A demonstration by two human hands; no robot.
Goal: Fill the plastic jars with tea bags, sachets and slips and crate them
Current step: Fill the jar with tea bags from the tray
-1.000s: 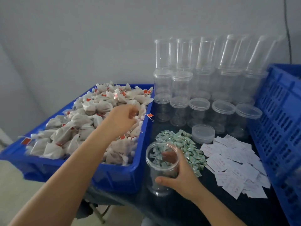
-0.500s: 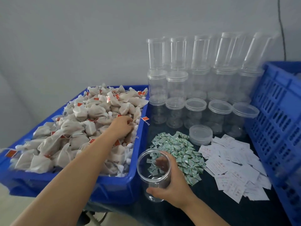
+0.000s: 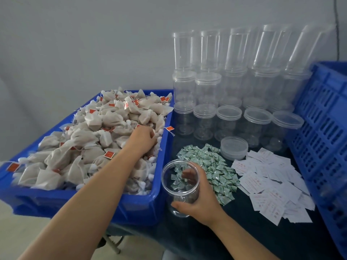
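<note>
Reaching forward across the blue bin, your left hand sits palm-down on the heap of tea bags, near the bin's right wall. Forearm extended, wrist slightly bent, fingers curled down into the bags; whether that grip has closed on a bag cannot be told, since the fingertips are buried.

Your right hand grips the open jar, which stands upright on the dark tabletop just right of the bin's near right corner. Thumb wraps the near side low on the wall, fingers curl round the far side and show through the clear plastic. The jar has no lid; nothing can be made out inside it.

Right of the bin:
- Green-and-white sachets in a loose pile, just behind and beside the held jar.
- White slips scattered farther right, printed in red; text too small to read.
- One loose clear lid behind the sachets.
- Stacked empty lidded jars against the wall, in rows behind the lid.
- Blue slotted crate at the far right edge, beside the slips.

Tea bag tags are red with pale marks; not legible.
</note>
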